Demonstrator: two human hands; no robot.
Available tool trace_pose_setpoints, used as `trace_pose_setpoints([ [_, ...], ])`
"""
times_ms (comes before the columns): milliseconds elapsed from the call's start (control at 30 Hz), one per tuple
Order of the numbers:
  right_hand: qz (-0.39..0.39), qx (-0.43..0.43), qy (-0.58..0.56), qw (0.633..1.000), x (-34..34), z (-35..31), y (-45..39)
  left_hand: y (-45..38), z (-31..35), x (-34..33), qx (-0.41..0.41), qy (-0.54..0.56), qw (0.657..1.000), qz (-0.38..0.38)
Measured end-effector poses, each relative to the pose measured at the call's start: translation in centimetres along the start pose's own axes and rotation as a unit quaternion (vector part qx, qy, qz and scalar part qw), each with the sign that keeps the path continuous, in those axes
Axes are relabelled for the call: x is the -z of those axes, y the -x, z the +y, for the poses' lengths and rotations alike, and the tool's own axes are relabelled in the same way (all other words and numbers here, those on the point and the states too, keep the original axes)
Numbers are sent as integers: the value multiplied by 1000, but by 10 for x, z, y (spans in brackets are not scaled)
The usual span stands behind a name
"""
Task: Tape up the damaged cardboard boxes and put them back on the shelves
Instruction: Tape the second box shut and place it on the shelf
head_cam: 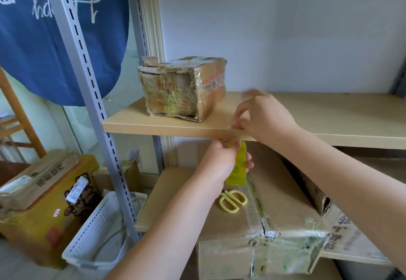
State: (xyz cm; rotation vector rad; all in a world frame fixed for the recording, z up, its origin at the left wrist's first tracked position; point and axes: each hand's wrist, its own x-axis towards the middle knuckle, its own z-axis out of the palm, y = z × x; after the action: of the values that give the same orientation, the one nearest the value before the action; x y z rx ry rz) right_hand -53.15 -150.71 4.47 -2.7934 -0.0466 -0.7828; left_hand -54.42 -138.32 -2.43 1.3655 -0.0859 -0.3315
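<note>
Now a yellow tape strip (237,165) is pinched by the left hand (222,161) and, at the shelf edge (167,129), the right hand (263,115), above the half-taped large box (263,214); beyond them, the small box (182,86) is already wrapped and shelved.

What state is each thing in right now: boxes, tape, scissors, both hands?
Small box: wrapped in tape, resting on upper shelf.
Large box: seam taped, on lower shelf.
Yellow tape strip: hanging down from shelf edge.
Scissors: lying on large box.
Left hand: pinches tape strip.
Right hand: fingers at shelf edge.
</note>
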Motion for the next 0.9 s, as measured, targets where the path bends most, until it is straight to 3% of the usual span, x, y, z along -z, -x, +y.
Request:
trace_pose_setpoints([
  [100,-15,-42,84,995,6,18,-14,-3,-2,2,-21,-36,999,-6],
  [233,-76,-53,-53,994,-18,17,-12,-7,-8,4,-36,-31,999,-15],
  [300,-72,-83,-80,991,-27,12,-13,-8,-11,7,-60,-24,998,-7],
  [400,37,-92,-59,993,-25,6,-11,-3,-17,18,-96,-147,984,22],
  [467,181,-2,-24,983,-25,-3,17,9,-32,36,-144,-252,956,43],
  [533,261,160,-26,952,-32,-3,67,24,-56,60,-266,-411,867,90],
  [600,216,295,20,930,-52,11,124,33,-86,76,-352,-537,762,84],
  [633,163,320,49,932,-65,22,147,34,-101,79,-357,-581,730,50],
  [700,23,289,74,954,-91,43,176,31,-125,76,-321,-645,693,-19],
  [800,-176,171,47,968,-115,63,188,17,-142,73,-250,-697,669,-65],
  [900,-231,162,58,958,-127,77,187,7,-147,80,-242,-739,621,-100],
])
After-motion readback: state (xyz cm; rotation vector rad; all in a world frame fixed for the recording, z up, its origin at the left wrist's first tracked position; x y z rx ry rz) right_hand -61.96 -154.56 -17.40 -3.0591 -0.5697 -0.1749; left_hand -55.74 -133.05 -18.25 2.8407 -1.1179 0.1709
